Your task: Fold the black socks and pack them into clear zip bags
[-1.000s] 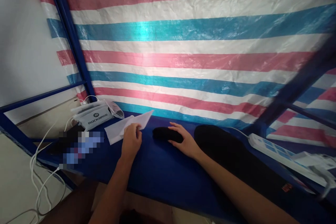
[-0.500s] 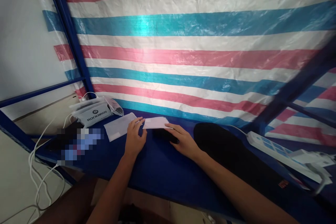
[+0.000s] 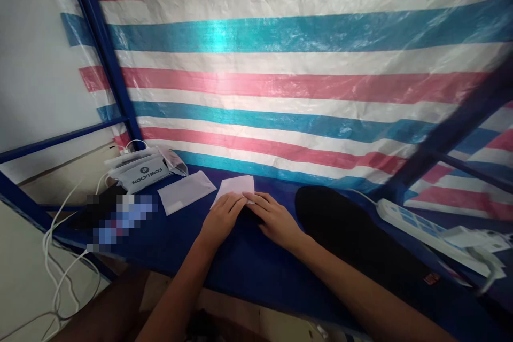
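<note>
A small sheet of white paper (image 3: 235, 184), seemingly folded, lies at the middle of the blue surface in front of me. My left hand (image 3: 223, 219) is closed on its near edge, with the fingers pressed together. My right hand (image 3: 274, 219) grips its near right corner, and the fingertips of both hands meet there. Beneath the right fingers is something dark, mostly hidden. Left of the paper lies a flat, whitish rectangular sheet or sleeve (image 3: 186, 192), which neither hand touches.
A grey ROCKBROS pouch (image 3: 146, 172) stands at the left, near a blurred-out device (image 3: 124, 219) and white cables (image 3: 60, 256). Black cloth (image 3: 340, 219) lies on the right beside a white power strip (image 3: 425, 232). Striped plastic sheeting (image 3: 256, 85) hangs behind.
My left hand has moved right and come up against my right hand at the paper's near edge. More of the paper now shows beyond the fingers, and it is turned somewhat.
</note>
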Demonstrator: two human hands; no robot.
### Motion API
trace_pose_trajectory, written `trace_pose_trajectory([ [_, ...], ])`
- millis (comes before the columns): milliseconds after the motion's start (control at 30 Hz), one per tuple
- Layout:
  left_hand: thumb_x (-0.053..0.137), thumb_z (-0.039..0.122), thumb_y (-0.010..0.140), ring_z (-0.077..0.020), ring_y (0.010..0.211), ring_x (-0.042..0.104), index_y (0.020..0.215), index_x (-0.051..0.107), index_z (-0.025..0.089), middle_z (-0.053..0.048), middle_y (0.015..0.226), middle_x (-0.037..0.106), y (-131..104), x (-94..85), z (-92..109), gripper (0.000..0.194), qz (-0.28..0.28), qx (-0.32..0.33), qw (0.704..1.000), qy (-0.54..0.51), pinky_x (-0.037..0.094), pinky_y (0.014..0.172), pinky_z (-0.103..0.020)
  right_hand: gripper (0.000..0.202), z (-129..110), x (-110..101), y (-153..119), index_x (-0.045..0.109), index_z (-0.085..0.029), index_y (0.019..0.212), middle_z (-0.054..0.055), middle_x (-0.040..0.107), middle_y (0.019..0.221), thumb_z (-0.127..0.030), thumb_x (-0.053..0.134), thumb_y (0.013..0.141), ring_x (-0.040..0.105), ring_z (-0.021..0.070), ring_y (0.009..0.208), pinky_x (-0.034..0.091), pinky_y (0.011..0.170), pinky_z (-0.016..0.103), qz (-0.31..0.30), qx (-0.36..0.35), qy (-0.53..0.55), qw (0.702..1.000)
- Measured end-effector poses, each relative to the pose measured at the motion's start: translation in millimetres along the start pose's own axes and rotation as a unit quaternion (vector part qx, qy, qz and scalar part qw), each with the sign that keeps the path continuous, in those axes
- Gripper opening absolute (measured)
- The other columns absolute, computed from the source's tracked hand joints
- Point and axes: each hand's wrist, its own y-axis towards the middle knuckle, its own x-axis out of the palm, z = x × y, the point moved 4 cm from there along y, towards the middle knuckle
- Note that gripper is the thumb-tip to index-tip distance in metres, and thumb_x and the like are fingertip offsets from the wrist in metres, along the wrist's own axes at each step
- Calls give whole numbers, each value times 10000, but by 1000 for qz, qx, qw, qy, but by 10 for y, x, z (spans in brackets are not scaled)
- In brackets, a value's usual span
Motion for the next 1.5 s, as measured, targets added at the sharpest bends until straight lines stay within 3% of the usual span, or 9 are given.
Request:
trace_pose_trajectory([
  [200,477,68,1059,-215,1281,687,1369,616,213,-89,1285,736,-15,-39,76,369,-4,45,999,-3,562,1158,-405,799,75,-39,2,573,-309,1528,18,485,1680,21,608,802,507,324,1494,599,1118,542,26,4,-10,1000],
  [367,463,45,1042,-205,1268,702,1310,629,213,-80,1269,745,5,-56,53,357,-2,13,1000,3,547,1188,-411,836,71,-73,7,588,-278,1513,30,421,1720,42,594,741,478,330,1516,596,1122,525,10,-24,-10,1000],
  [600,535,83,1033,-206,1220,730,1281,644,217,-74,1255,759,29,-74,39,303,23,10,999,25,494,1246,-456,829,13,-47,9,539,-304,1557,48,600,1576,-5,610,787,552,331,1429,614,1081,525,15,-28,-16,999],
  [800,546,101,1045,-201,1169,729,1266,665,253,-60,1219,755,23,-115,10,293,44,-15,999,12,540,1177,-457,924,-34,-76,5,483,-297,1602,43,521,1652,16,611,741,525,335,1458,592,1117,527,-4,-31,-22,999],
  [1000,572,109,1037,-228,1090,712,1215,669,233,-68,1095,747,61,-165,37,237,51,2,999,-7,569,1075,-465,901,-36,-77,9,530,-307,1565,27,576,1606,20,601,728,570,303,1436,588,1129,483,-2,-24,-19,1000],
  [1167,586,119,1040,-228,1122,696,1223,668,240,-75,1119,741,38,-219,9,234,90,-19,995,-22,569,1042,-439,787,182,-92,-6,604,-297,1497,17,592,1593,10,605,772,626,285,1390,603,1110,458,25,21,-42,999],
  [1367,604,182,1055,-221,1089,690,1173,676,232,-86,1125,707,-62,-333,-268,146,180,-135,973,-51,588,993,-416,699,643,-183,-96,626,-312,1492,4,640,1542,-62,654,840,678,296,1332,612,1102,488,88,115,-88,986],
  [1500,586,224,1071,-236,1133,688,1184,667,222,-98,1145,704,-96,-372,-373,139,196,-178,963,-42,579,1035,-445,726,676,-177,-116,614,-328,1507,5,640,1542,-59,667,835,680,303,1326,631,1071,498,86,111,-97,985],
])
